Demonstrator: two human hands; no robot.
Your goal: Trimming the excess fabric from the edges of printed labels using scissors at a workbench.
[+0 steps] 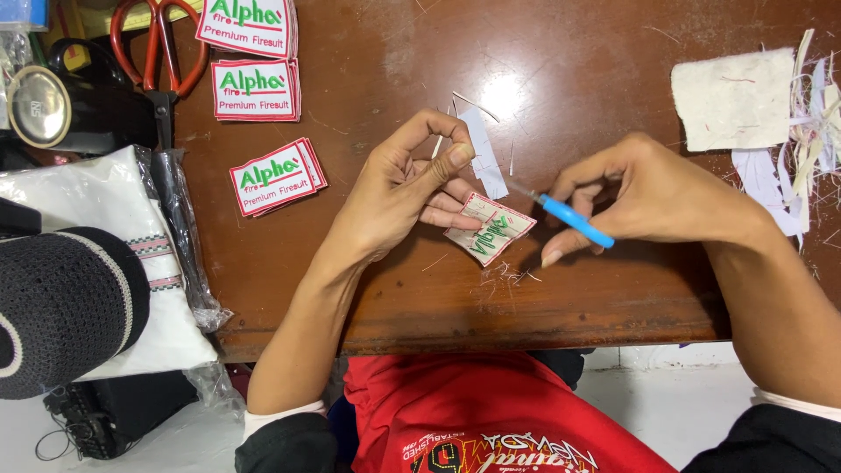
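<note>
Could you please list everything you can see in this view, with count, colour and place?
Patch: one, white with green and red stitching, in the left hand.
Backing strip: one, white, pinched by the left hand above the patch.
Tool: one, blue handle with a metal tip, in the right hand.
Patch stacks: three, white, green and red, upper left of the table.
Scissors: one, red handles, top left.
Scraps: a pile, white, upper right.
Table: one, brown wood.
Bag: one, white cloth in clear plastic, left edge.
Left hand: holds the patch.
Right hand: holds the tool.
</note>
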